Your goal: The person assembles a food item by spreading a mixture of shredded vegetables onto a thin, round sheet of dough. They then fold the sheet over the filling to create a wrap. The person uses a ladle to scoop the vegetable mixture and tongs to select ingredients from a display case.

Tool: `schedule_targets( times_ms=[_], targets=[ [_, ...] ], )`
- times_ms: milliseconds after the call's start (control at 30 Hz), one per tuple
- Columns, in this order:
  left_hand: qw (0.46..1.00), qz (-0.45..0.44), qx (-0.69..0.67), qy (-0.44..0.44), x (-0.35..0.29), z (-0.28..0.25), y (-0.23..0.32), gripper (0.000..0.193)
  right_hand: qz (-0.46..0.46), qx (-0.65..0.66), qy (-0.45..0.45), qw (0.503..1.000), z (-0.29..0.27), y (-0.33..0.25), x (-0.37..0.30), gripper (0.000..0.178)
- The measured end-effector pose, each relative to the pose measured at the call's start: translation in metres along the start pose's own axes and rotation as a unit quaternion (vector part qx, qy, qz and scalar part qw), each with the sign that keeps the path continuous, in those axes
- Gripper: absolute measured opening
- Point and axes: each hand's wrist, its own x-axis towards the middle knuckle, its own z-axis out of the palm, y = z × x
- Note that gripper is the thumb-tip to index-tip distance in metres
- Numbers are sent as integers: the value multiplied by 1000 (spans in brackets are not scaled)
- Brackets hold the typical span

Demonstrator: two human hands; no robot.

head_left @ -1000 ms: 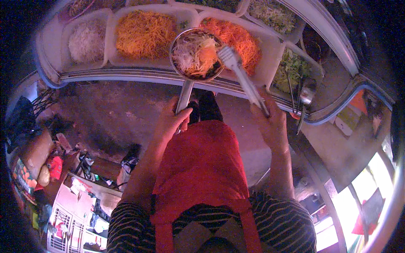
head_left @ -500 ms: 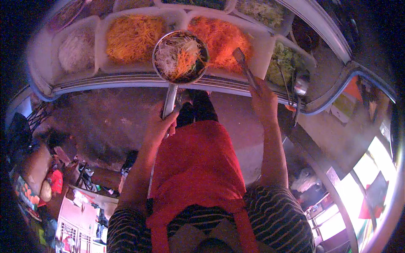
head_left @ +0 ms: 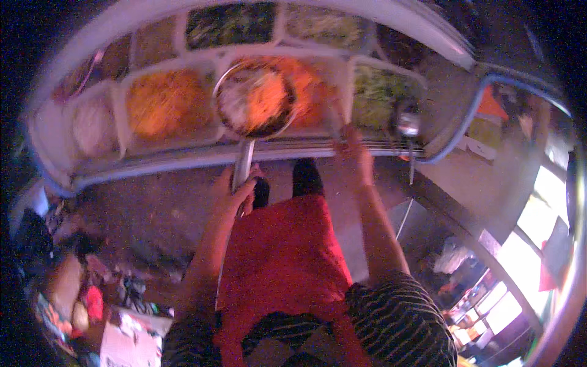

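So we're holding the pan (head_left: 264,130) out over the orange-red shreds (head_left: 312,92), our left hand (head_left: 239,194) closing its grip round the handle (head_left: 243,164). That handle's pointing away from us, leaning slightly right, so the bowl's sitting straight ahead of the left grip, the nearer one. Our right hand (head_left: 355,150) is gripping the tongs (head_left: 338,117), fingers curling closed, with the pan lying ahead-left, well apart. Everything's blurring there, so we're not telling how wide the tongs are opening.
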Motion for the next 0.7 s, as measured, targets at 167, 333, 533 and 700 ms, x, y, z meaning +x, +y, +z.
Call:
schedule_targets(
  times_ms=[167, 333, 533, 700],
  targets=[
    [996, -4, 77, 50, -3, 15, 5, 28, 15, -236, -31, 971, 38, 32, 4, 62],
    [998, -11, 42, 47, 0, 30, 13, 28, 15, -266, -28, 963, -14, 30, 75, 52],
    [1000, 13, -16, 23, -6, 41, 26, 29, -2, -401, 128, 907, -87, 57, 234, 47],
    [998, -7, -57, 31, 2, 58, 34, 29, -114, -412, 8, 904, -63, 65, 283, 46]
  ],
)
